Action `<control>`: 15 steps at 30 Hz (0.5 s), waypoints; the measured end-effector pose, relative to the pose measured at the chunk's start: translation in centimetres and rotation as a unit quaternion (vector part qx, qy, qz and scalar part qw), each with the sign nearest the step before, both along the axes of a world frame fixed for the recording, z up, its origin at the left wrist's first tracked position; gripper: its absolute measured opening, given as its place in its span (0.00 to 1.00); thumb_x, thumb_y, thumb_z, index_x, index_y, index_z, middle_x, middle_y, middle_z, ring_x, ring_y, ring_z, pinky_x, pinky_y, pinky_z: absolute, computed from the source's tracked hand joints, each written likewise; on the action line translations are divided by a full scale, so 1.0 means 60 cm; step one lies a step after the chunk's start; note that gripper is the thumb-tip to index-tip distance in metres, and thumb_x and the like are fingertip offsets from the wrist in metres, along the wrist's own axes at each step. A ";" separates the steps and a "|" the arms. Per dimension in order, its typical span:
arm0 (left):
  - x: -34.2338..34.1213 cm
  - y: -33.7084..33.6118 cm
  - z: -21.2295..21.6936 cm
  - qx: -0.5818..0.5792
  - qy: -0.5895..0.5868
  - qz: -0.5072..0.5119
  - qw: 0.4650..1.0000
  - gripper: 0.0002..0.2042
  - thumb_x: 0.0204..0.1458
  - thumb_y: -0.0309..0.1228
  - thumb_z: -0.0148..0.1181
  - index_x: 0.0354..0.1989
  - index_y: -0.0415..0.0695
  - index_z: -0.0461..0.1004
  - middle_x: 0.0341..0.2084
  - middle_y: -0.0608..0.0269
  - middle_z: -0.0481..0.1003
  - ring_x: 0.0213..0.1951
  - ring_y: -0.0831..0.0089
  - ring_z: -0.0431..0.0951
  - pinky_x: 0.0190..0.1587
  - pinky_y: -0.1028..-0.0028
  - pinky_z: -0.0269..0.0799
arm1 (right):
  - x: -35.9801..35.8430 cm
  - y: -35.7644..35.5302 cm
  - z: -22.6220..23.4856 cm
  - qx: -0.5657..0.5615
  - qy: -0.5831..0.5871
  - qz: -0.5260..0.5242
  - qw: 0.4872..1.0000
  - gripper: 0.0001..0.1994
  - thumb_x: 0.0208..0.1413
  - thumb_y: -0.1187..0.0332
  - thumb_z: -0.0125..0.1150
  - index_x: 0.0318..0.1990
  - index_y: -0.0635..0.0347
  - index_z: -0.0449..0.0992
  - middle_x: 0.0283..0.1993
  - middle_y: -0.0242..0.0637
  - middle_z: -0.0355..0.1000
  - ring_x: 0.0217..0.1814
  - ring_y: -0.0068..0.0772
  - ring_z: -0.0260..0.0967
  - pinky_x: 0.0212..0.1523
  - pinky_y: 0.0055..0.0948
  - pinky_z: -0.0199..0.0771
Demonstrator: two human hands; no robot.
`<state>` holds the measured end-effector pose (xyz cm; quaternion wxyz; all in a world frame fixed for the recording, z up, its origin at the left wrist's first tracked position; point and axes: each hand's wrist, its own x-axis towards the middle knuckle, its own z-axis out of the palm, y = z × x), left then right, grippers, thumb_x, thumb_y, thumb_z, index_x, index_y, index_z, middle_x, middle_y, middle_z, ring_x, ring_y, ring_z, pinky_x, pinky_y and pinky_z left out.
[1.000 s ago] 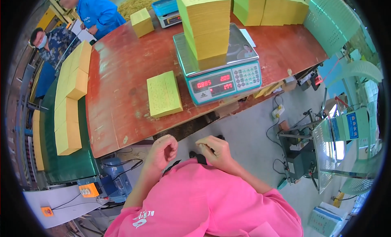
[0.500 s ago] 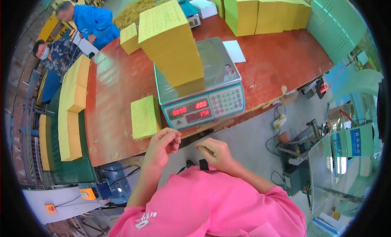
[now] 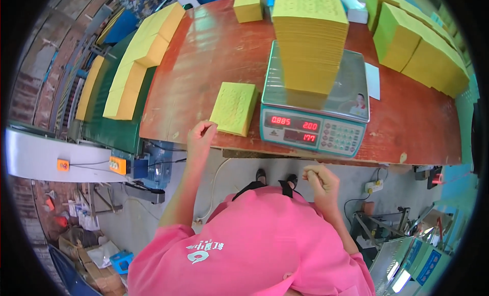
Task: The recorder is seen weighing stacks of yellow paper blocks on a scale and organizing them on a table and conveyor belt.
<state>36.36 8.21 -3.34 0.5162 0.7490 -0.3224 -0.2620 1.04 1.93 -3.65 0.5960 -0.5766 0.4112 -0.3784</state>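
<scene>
My left hand [image 3: 202,134] is closed, fingers curled in, at the table's front edge. It is beside the near left corner of a short stack of yellow paper [image 3: 232,107]; I cannot tell whether it touches. Lower down, in front of the table, my right hand [image 3: 322,181] is curled into a loose fist. Nothing shows in either hand. A green-rimmed weighing scale [image 3: 318,135] with a lit red display and a keypad stands right of the short stack. On its metal plate rises a tall stack of yellow paper [image 3: 310,51].
The red table [image 3: 204,57] holds a small yellow block [image 3: 248,7] at the back, a white sheet [image 3: 373,81] and large yellow stacks [image 3: 397,41] at right. On the left, more yellow stacks [image 3: 122,95] line a green surface [image 3: 97,125]. A power strip [image 3: 374,185] lies on the floor.
The view has turned left, so the table and scale appear farther right. My hands have moved apart: the left toward the short stack, the right away from it. The scale's display reading differs slightly.
</scene>
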 end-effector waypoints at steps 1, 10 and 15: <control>0.008 0.002 -0.001 0.003 0.002 0.006 1.000 0.04 0.56 0.26 0.59 0.37 0.41 0.77 0.26 0.66 0.76 0.27 0.78 0.75 0.29 0.80 0.69 | 0.010 0.002 -0.001 0.003 0.002 0.006 1.000 0.05 0.56 0.79 0.57 0.38 0.66 0.78 0.29 0.37 0.75 0.31 0.20 0.73 0.32 0.23 0.72; 0.047 -0.031 -0.002 -0.003 -0.419 -0.234 0.877 0.16 0.42 0.29 0.69 0.42 0.43 0.77 0.53 0.54 0.71 0.58 0.51 0.68 0.59 0.59 0.65 | 0.127 0.021 0.007 -0.085 0.032 0.075 0.993 0.05 0.56 0.79 0.58 0.38 0.64 0.79 0.31 0.39 0.76 0.33 0.27 0.77 0.34 0.25 0.75; 0.062 -0.031 -0.017 -0.023 -0.439 -0.276 0.855 0.17 0.41 0.29 0.70 0.42 0.43 0.78 0.52 0.55 0.72 0.55 0.54 0.70 0.56 0.61 0.67 | 0.171 0.046 -0.020 -0.050 0.060 0.064 0.995 0.05 0.56 0.79 0.58 0.38 0.64 0.79 0.33 0.40 0.77 0.34 0.28 0.77 0.35 0.25 0.75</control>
